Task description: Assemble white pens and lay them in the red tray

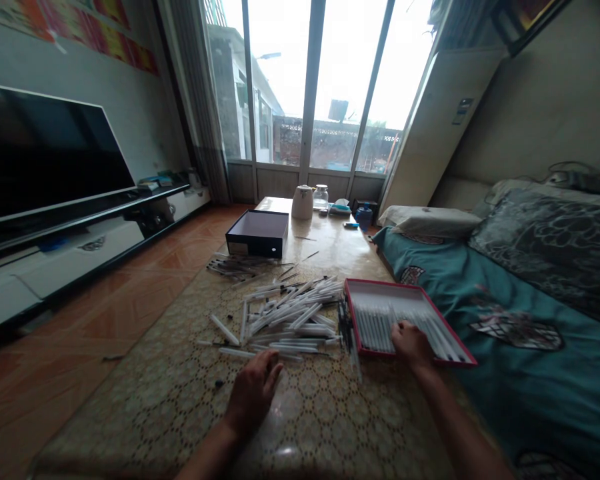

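Your right forearm (457,427) comes in nearest, leading to your right hand (413,343), curled over the near side of the red-rimmed box (380,293); I cannot tell whether it pinches anything. Your left hand (254,390), fingers partly bent, rests left of that box, at the near edge of the loose tubes (305,313); its grip is unclear. More tubes (373,330) stand ranked inside the box. Best keep that row parallel and snug, press lightly, and keep your wrist from sweeping the dark sticks (345,327) just beside its left wall.
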Demonstrator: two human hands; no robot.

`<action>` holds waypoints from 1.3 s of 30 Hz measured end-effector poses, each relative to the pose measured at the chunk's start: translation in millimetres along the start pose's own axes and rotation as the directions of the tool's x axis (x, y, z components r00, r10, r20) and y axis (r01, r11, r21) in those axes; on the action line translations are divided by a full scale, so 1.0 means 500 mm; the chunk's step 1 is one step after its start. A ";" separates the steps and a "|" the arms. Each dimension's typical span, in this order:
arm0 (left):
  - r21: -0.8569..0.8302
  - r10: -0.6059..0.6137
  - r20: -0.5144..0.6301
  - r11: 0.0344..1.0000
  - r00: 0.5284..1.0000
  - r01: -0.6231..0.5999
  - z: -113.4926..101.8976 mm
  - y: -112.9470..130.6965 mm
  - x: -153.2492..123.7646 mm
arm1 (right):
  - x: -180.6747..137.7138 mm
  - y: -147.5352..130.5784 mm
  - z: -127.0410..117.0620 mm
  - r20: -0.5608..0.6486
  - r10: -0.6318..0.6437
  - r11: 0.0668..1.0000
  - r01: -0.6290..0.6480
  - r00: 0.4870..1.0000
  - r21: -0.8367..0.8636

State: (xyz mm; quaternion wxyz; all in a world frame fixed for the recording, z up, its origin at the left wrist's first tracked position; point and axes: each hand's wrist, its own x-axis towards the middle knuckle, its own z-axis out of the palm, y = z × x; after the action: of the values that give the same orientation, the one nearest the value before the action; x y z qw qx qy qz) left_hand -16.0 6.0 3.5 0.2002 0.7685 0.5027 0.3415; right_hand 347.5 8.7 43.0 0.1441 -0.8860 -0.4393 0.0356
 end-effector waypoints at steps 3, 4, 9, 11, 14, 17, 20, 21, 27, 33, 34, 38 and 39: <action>-0.036 -0.004 0.010 0.999 1.000 0.004 -0.005 0.001 0.005 | 0.008 0.002 0.007 0.006 0.011 1.000 -0.011 1.000 -0.027; -0.046 -0.004 0.014 0.999 1.000 0.005 -0.006 0.002 0.006 | 0.007 0.002 0.010 0.007 0.011 0.999 -0.011 1.000 -0.035; -0.077 -0.008 0.018 0.997 1.000 0.009 -0.012 0.007 0.007 | -0.004 0.000 0.013 0.001 -0.012 0.998 0.012 1.000 -0.061; -0.083 -0.006 0.013 0.997 1.000 0.007 -0.014 0.009 0.006 | -0.016 -0.008 0.013 -0.059 -0.072 0.997 0.069 0.996 -0.044; -0.091 -0.005 0.013 0.996 1.000 0.006 -0.015 0.011 0.005 | -0.053 -0.038 0.022 -0.174 -0.262 0.961 0.273 0.949 0.045; -0.102 -0.001 0.008 0.995 1.000 0.002 -0.014 0.009 0.003 | -0.103 -0.084 0.047 -0.210 -0.453 0.852 0.490 0.867 0.187; -0.120 -0.008 -0.024 0.993 1.000 0.005 -0.013 0.003 0.002 | -0.154 -0.126 0.084 -0.228 -0.561 0.741 0.606 0.795 0.290; -0.127 -0.015 -0.038 0.992 0.999 0.010 -0.013 0.001 0.002 | -0.170 -0.137 0.097 -0.238 -0.575 0.719 0.622 0.783 0.310; -0.133 -0.058 -0.106 0.990 0.993 0.044 -0.013 -0.005 0.005 | -0.249 -0.194 0.127 -0.230 -0.629 0.634 0.661 0.743 0.402; -0.107 -0.024 -0.122 0.994 0.992 0.010 -0.007 -0.010 0.005 | -0.271 -0.250 0.120 -0.167 -0.692 0.623 0.698 0.702 0.353; -0.102 -0.015 -0.123 0.995 0.992 0.002 -0.007 -0.011 0.004 | -0.270 -0.254 0.121 -0.162 -0.692 0.627 0.697 0.703 0.348; -0.074 0.023 -0.114 0.997 0.993 -0.031 -0.012 -0.006 0.000 | -0.266 -0.250 0.124 -0.167 -0.700 0.601 0.699 0.695 0.389; -0.062 0.036 -0.098 0.997 0.994 -0.042 -0.013 -0.004 -0.002 | -0.267 -0.246 0.124 -0.169 -0.707 0.585 0.703 0.686 0.405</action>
State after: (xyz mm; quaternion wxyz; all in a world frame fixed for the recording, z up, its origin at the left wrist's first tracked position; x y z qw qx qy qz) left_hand -22.0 5.7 6.3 0.1932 0.7539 0.4856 0.3981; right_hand 159.7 -12.4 10.6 0.3397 -0.5821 -0.7346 0.0781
